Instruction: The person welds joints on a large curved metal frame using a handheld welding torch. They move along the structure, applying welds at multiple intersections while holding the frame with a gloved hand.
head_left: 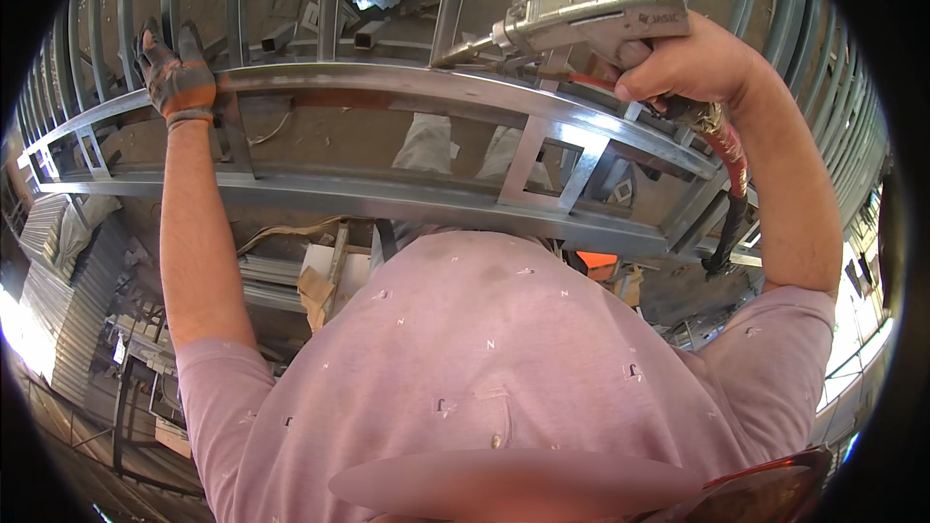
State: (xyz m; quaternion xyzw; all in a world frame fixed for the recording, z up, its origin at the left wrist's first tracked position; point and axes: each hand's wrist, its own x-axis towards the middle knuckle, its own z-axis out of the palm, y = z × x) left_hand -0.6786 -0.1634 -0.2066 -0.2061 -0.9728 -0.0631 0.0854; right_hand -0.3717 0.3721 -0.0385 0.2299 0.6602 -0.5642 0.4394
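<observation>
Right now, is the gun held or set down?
Held: the right hand grips the gun, nozzle angled down toward the rail; contact is unclear.

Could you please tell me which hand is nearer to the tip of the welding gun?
Right: the right hand grips the welding gun, to the right of its tip. The gloved left hand is on the long metal rail, well to the left of the tip.

Gleaming in smooth, glossy metal along the upper rail [320, 76]; showing scuffed, metallic-looking casing on the gun-shaped tool [601, 12] over that rail; wearing matt cloth in the pink shirt [484, 310] below the rail; displaying ridged, metal-looking sheets [58, 329] lower left of the rail.
</observation>
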